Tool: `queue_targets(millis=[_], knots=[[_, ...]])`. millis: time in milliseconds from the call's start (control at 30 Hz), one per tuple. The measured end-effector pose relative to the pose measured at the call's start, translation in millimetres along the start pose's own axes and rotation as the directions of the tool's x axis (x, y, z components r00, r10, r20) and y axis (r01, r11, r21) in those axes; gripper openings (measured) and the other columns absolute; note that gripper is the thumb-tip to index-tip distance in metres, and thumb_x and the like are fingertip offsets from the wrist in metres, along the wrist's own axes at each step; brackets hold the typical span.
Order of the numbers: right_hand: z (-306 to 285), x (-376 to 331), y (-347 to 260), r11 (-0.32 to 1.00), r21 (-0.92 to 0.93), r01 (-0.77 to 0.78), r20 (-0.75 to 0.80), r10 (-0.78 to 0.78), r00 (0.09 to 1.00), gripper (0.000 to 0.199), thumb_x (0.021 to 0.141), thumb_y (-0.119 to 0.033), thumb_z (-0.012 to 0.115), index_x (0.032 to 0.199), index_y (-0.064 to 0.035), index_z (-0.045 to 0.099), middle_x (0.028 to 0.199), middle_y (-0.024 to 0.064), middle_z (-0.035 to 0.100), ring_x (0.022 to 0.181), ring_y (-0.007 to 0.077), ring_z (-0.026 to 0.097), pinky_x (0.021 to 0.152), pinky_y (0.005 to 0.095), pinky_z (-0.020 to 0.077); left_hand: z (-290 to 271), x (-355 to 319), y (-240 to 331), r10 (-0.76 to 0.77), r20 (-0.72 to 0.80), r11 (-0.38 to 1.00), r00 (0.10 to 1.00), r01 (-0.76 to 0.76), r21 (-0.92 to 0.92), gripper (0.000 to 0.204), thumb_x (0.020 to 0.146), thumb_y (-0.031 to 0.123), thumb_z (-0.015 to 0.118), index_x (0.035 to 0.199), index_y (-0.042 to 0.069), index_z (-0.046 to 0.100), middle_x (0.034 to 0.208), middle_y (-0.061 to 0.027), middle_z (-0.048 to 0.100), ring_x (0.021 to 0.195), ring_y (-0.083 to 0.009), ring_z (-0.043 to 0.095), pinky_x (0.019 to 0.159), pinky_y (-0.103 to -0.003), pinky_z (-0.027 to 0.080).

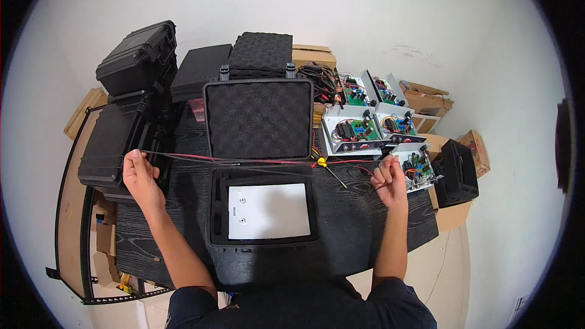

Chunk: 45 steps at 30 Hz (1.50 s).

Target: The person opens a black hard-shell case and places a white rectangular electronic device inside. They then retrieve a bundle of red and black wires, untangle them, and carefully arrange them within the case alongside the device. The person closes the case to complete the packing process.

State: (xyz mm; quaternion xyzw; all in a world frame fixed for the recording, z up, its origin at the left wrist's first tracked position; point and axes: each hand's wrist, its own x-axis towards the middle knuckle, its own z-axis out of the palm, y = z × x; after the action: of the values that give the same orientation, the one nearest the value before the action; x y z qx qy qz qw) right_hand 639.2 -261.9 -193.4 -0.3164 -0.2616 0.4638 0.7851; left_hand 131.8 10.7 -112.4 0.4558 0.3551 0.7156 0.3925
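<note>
Red and black cables (183,157) stretch across the table between my two hands, above the black hard case. My left hand (141,175), raised at the left, pinches one end of them. At the right, the fingers of my right hand (390,181) are closed round the other end, close to an open circuit-board unit (417,161). Beneath the cables the hard case stands with its foam-lined lid (259,120) up. A white metal panel (271,212) lies in the black foam of its base (219,231). A screwdriver (332,173) with a yellow handle rests right of the case.
Black hard cases (116,140) are stacked at the left. Foam sheets (261,52) and bundled cables (318,82) sit behind the lid. Several open electronic units (354,131) crowd the right, beside a black box (457,173) and cardboard boxes (429,99). The black table (365,231) ends nearby.
</note>
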Motion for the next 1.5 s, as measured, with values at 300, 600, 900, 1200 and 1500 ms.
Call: queue_targets(millis=[300, 600, 900, 1200, 1500], knots=[[-11.2, 0.7, -14.6, -0.072, -0.984, -0.161, -0.137, -0.264, 0.955, 0.037, 0.109, -0.031, 0.062, 0.085, -0.0030, 0.062, 0.063, -0.0043, 0.053, 0.056, 0.0077, 0.045, 0.055, 0.0253, 0.0395, -18.1, 10.1, 8.0, 0.067, -0.089, 0.997, 0.994, -0.064, 0.033, 0.027, 0.112, 0.030, 0.057, 0.094, 0.010, 0.058, 0.067, 0.0084, 0.037, 0.060, -0.0018, 0.030, 0.056, -0.023, 0.029], [-6.3, 5.7, 3.4, 0.985, -0.116, -0.131, -0.250, 0.099, 0.963, 0.032, 0.110, -0.041, 0.057, 0.095, -0.0130, 0.057, 0.067, -0.0032, 0.058, 0.057, 0.0120, 0.058, 0.064, 0.0302, 0.0560, -16.0, 11.5, 4.3, 0.122, -0.143, 0.989, 0.982, -0.107, 0.103, 0.026, 0.112, 0.030, 0.058, 0.096, 0.009, 0.060, 0.067, 0.0069, 0.038, 0.060, -0.0023, 0.031, 0.056, -0.024, 0.030], [14.7, 3.2, -11.3, -0.163, -0.982, 0.097, 0.115, -0.101, 0.988, 0.037, 0.080, -0.040, 0.090, 0.076, -0.0105, 0.068, 0.061, 0.0007, 0.056, 0.054, 0.0189, 0.049, 0.066, 0.0356, 0.0427, -53.2, 31.7, 6.1, 0.129, -0.247, 0.991, 0.960, -0.115, 0.070, 0.025, 0.111, 0.029, 0.060, 0.093, 0.012, 0.058, 0.070, 0.0072, 0.040, 0.062, -0.0029, 0.034, 0.057, -0.023, 0.032], [5.4, 17.8, 12.0, -0.137, -0.981, 0.141, 0.186, -0.416, 0.890, 0.023, 0.090, -0.021, 0.083, 0.085, -0.0035, 0.070, 0.070, 0.0031, 0.062, 0.066, 0.0188, 0.061, 0.066, 0.0365, 0.0490, -53.9, 30.4, 12.3, 0.158, -0.317, 0.987, 0.935, -0.160, 0.018, 0.025, 0.112, 0.029, 0.057, 0.095, 0.011, 0.056, 0.072, 0.0061, 0.040, 0.064, -0.0039, 0.036, 0.058, -0.024, 0.035], [31.2, 21.9, 34.3, 0.859, -0.490, -0.148, -0.261, 0.017, 0.965, 0.047, 0.115, -0.044, 0.039, 0.103, -0.0043, 0.061, 0.065, -0.0001, 0.053, 0.062, 0.0140, 0.061, 0.052, 0.0279, 0.0459, -37.6, 18.7, 21.2, 0.059, -0.128, 0.940, 0.990, -0.099, -0.326, 0.022, 0.114, 0.023, 0.050, 0.100, 0.009, 0.059, 0.070, 0.0038, 0.041, 0.061, -0.0052, 0.035, 0.057, -0.023, 0.033]])
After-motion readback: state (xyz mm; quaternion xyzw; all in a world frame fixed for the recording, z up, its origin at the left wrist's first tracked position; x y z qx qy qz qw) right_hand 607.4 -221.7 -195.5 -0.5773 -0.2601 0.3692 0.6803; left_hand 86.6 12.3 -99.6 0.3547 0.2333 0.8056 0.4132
